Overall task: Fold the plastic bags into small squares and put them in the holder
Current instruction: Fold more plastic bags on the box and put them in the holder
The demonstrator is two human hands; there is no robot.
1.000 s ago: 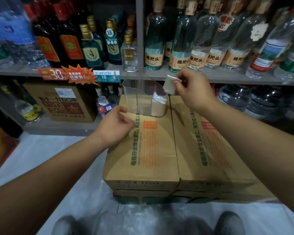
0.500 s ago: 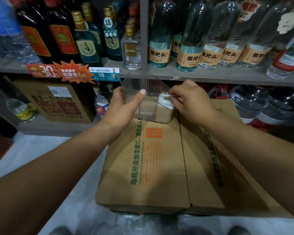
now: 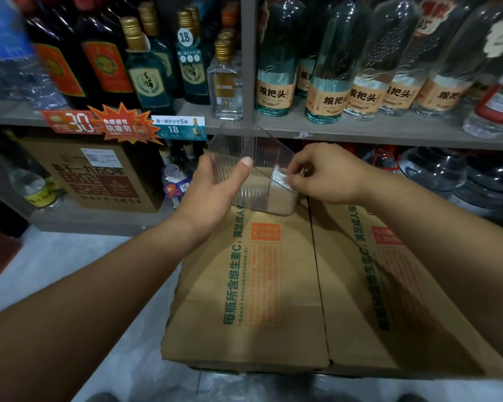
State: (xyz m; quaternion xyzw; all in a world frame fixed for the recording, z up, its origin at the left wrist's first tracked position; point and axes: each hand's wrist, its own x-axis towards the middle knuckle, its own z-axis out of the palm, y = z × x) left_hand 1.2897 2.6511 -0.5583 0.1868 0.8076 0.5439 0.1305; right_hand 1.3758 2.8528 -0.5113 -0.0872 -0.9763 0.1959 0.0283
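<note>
At far left a shelf (image 3: 70, 111) carries dark bottles (image 3: 105, 62), with price tags (image 3: 122, 126) clipped to its front edge. Below and nearer, the left hand (image 3: 212, 192) grips the clear holder (image 3: 235, 140) by its left end. The thumb lies flat across the front wall, and the other fingers are curled round behind it, mostly hidden. The holder stands on the far edge of two brown cartons (image 3: 244, 285) set side by side, just in front of the shelf.

At the holder's right end is the folded bag (image 3: 278, 178), a small white square at the rim and partly inside. Something pale fills the space beneath it, probably squares already stowed, though the ribbed plastic blurs it. The right hand (image 3: 328, 175) comes in from the right, its fingertips pressed together and pinching the bag's upper edge.

The step in hand looks like seating this square in the holder. To do it well:

- **Steady the holder:** the left hand should brace it against the carton, since light plastic could tip or slide toward the shelf under a sideways push.
- **Keep the pinch:** the right fingers should hold on until the square is pressed flat against what lies below, because folded film tends to spring open once freed.
- **Push straight down:** sliding it along the end wall should keep the folds closed.
- **Let go gently:** a slow release with a light press should stop the bag lifting out with the fingers.
</note>
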